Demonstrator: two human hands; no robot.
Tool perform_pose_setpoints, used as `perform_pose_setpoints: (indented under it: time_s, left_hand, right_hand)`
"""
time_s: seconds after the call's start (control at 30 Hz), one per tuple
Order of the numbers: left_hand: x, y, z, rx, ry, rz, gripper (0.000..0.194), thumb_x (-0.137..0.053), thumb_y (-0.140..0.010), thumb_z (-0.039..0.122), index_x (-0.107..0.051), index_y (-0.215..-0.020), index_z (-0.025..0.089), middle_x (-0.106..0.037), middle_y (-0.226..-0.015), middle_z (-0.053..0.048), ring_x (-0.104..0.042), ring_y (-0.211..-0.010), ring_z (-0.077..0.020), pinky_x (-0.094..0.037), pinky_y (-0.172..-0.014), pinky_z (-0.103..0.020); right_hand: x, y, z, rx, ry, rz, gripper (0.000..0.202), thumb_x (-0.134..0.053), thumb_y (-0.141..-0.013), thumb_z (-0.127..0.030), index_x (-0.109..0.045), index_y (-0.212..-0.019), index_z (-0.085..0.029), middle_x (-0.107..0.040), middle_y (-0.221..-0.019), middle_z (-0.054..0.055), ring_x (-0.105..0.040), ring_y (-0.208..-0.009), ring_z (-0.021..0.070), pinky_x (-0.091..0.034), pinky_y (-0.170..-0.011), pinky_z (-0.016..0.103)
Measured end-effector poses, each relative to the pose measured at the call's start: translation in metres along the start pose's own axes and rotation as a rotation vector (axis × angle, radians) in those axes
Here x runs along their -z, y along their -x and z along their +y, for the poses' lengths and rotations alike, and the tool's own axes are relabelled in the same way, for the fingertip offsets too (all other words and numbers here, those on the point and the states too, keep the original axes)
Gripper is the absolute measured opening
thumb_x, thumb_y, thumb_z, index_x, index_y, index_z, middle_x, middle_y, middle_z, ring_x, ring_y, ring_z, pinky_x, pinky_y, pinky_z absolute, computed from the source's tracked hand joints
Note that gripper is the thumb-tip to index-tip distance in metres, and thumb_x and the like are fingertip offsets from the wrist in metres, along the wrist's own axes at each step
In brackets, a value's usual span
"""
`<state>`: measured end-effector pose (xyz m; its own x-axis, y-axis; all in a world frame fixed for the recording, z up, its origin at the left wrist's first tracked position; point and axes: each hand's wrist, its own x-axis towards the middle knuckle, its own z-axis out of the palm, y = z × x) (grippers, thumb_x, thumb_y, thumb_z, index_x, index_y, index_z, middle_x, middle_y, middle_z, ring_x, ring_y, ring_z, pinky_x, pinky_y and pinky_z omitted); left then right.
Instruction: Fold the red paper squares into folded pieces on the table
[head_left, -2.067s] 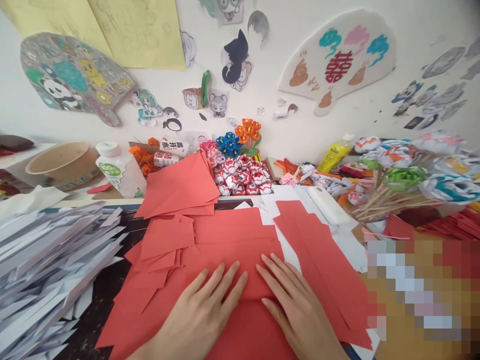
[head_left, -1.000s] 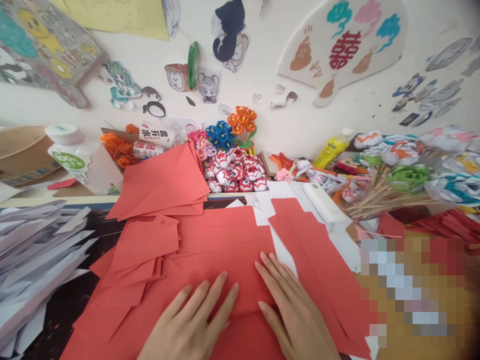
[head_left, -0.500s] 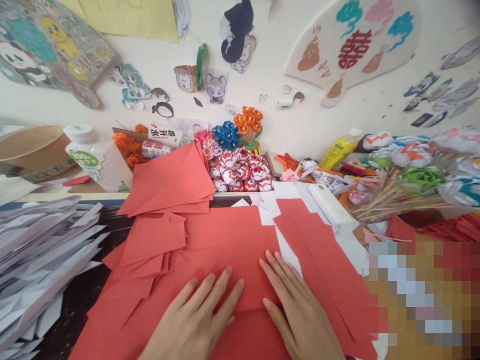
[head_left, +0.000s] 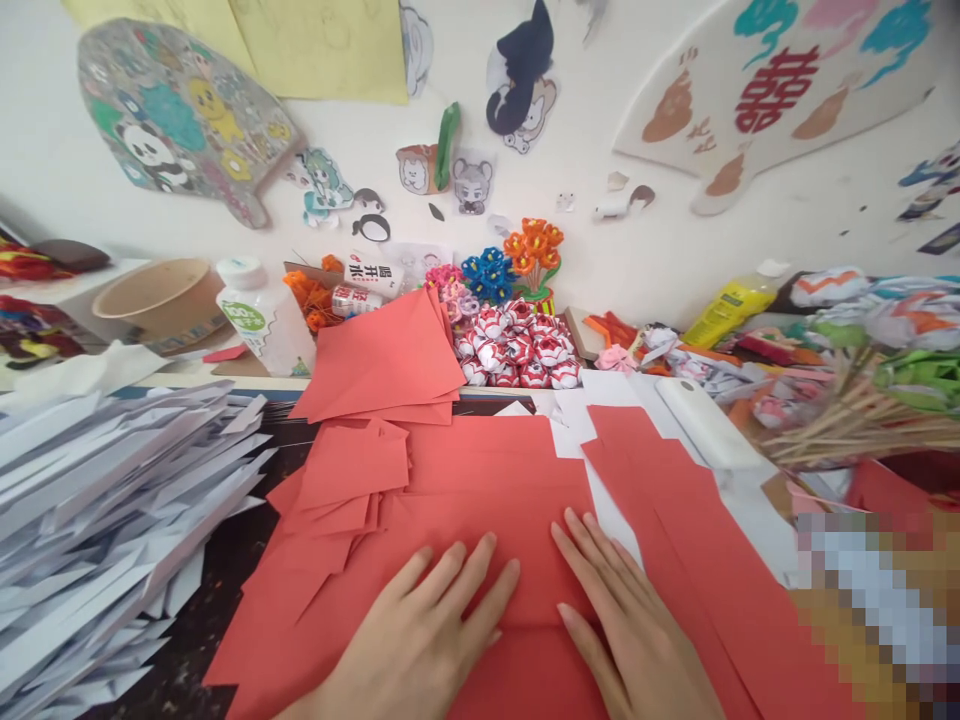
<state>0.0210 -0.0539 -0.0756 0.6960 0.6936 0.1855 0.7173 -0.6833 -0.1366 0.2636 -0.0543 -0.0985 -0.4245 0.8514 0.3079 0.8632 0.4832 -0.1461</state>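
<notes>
Both hands rest on a large sheet of red paper [head_left: 480, 455] spread over the dark table. My left hand [head_left: 435, 620] lies with its fingers stretched and slightly apart, the tips pressing on the sheet. To its right, my right hand [head_left: 626, 610] is also flat, fingers extended and thumb apart, along the sheet's right part. A horizontal crease or edge runs across the red paper between the hands. Small red paper pieces [head_left: 352, 465] overlap on the left, and long red strips [head_left: 675, 510] lie right of my right hand.
A heap of folded white paper strips [head_left: 127, 500] covers the table's left side. Red sheets [head_left: 386, 360] lean at the back beside red-and-white paper flowers [head_left: 517, 345]. A white bottle [head_left: 262, 315], a yellow bottle [head_left: 731, 305] and a white oblong object [head_left: 709, 420] are behind.
The view has turned a little to the left, so everything appears shifted right. My hands keep nearly the same pose on the red paper.
</notes>
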Motion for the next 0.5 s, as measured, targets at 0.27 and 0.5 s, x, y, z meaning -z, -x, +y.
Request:
perform_pose_setpoints:
  time_s: [0.27, 0.5]
  left_hand:
    - [-0.0009, 0.0006, -0.0008, 0.021, 0.046, -0.021, 0.046, -0.035, -0.098, 0.028, -0.034, -0.144, 0.029, -0.05, -0.139, -0.002, -0.05, -0.116, -0.0193, -0.037, -0.094, -0.032]
    - [-0.0002, 0.0004, -0.0029, 0.037, 0.046, -0.004, 0.046, -0.037, -0.098, 0.03, -0.034, -0.143, 0.03, -0.051, -0.138, -0.003, -0.051, -0.114, -0.0198, -0.037, -0.096, -0.033]
  right_hand:
    - [-0.0011, -0.0011, 0.0001, 0.007, 0.004, 0.03, 0.063, -0.041, -0.095, -0.028, -0.013, -0.151, -0.02, -0.041, -0.146, 0.006, -0.044, -0.13, 0.026, -0.049, -0.098, 0.041]
    - [-0.0019, -0.0002, 0.0007, 0.021, 0.005, 0.053, 0.064, -0.041, -0.094, -0.029, -0.014, -0.151, -0.02, -0.042, -0.145, 0.006, -0.047, -0.128, 0.0259, -0.049, -0.098, 0.041]
